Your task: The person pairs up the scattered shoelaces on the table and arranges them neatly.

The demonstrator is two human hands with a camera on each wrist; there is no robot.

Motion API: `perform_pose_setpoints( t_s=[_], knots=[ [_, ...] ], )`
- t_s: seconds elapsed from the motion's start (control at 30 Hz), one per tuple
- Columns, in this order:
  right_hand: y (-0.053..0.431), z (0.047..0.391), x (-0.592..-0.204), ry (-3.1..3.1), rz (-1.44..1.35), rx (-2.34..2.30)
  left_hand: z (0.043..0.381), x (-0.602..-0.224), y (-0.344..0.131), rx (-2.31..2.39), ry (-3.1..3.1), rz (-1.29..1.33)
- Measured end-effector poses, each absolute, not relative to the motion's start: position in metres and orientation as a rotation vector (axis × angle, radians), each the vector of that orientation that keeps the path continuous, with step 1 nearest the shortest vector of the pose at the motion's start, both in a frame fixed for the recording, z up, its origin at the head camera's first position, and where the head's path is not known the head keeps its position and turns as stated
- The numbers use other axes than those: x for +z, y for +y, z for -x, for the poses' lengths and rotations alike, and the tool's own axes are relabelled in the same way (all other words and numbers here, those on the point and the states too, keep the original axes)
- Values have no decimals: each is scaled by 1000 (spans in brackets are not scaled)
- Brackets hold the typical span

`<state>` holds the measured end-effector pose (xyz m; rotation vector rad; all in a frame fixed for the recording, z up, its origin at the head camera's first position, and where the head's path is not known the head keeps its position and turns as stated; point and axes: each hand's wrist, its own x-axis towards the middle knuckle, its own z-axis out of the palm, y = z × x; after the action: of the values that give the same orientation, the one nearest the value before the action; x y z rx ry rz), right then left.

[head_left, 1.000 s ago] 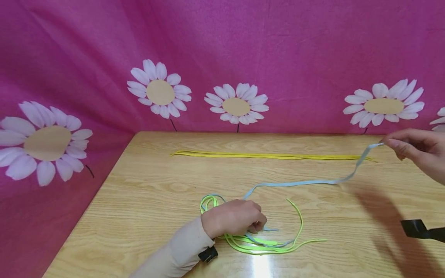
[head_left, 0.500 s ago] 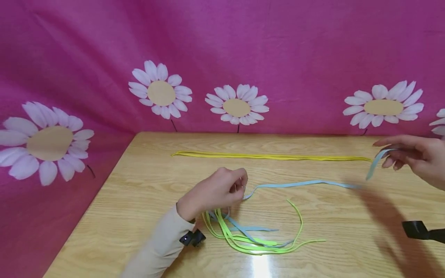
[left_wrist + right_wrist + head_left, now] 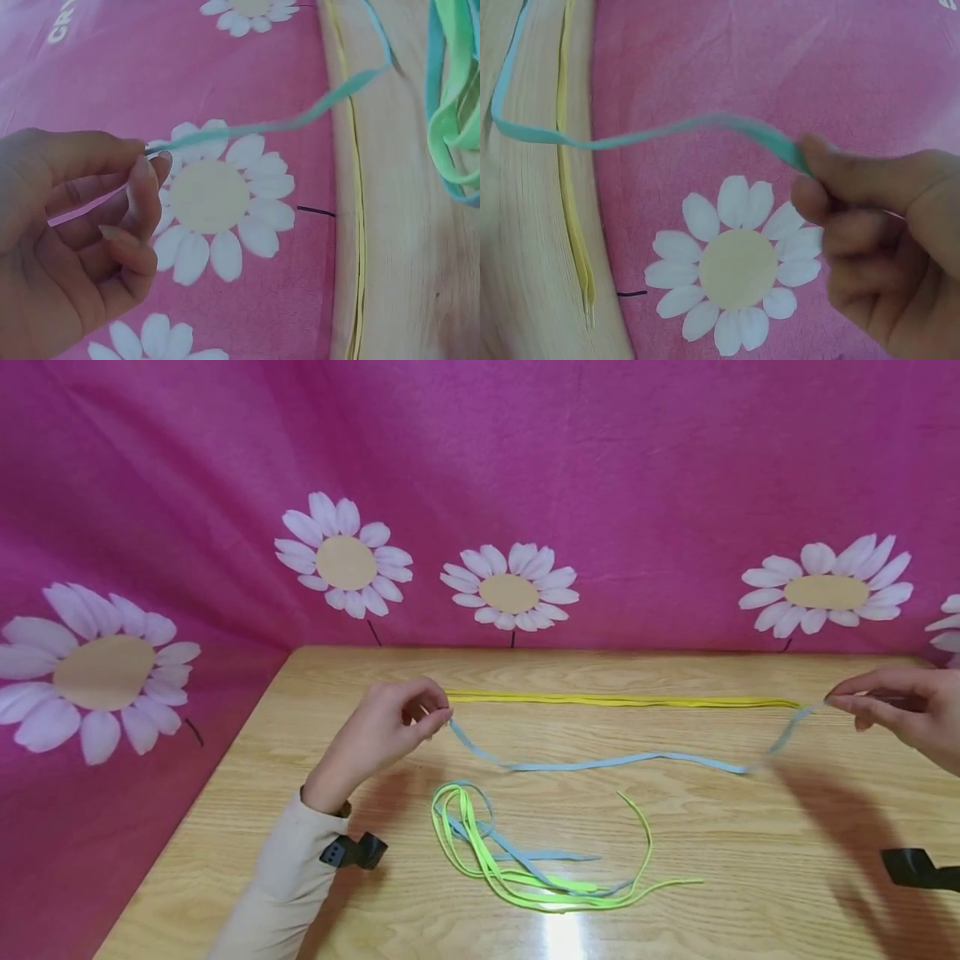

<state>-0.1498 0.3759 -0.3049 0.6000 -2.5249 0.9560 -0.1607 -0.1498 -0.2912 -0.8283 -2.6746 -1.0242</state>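
Observation:
A light blue shoelace (image 3: 585, 766) stretches between both hands, its middle lying on the wooden table and its two ends lifted. The left hand (image 3: 382, 727) pinches one end between thumb and index finger, as the left wrist view also shows. At the right edge of the head view, the right hand (image 3: 903, 706) pinches the other end with thumb and forefinger. Yellow shoelaces (image 3: 615, 699) lie straight along the table behind the blue one. Nearer the person rests a loose pile of neon green shoelaces (image 3: 480, 843), tangled with more blue lace (image 3: 517, 852).
The wooden table (image 3: 750, 877) ends at the back against a pink cloth (image 3: 637, 468) printed with white daisies, which also hangs on the left. Black wrist cameras (image 3: 354, 851) sit on both wrists.
The left hand has left the pile and moved up and left, now holding the blue shoelace's near end. The right hand shifted its grip to the lace's other end.

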Motion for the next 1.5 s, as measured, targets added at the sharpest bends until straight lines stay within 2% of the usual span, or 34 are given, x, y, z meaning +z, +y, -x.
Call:
perform_pose_setpoints(
  t_s=[0.27,0.6,0.87,1.1,1.23,1.4,1.5],
  knots=[
    [382,149,-314,-2548,-550,1114,167,-295,-160,-1242,-2635,692],
    [389,154,-323,-2372,-599,1345,182,-297,-188,-1149,-2628,549],
    [399,156,-327,-2405,-466,1204,187,-298,-211,-1011,-2591,468],
    [399,160,-327,-2317,-423,1330,192,-303,-225,-980,-2548,415],
    [427,173,-349,-2308,-434,1348,198,-312,-235,-966,-2534,323],
    [494,207,-407,-2359,-355,1245,203,-328,-250,-906,-2489,211],
    [515,214,-427,-2385,-285,1229,206,-337,-256,-914,-2487,173]
  ],
)
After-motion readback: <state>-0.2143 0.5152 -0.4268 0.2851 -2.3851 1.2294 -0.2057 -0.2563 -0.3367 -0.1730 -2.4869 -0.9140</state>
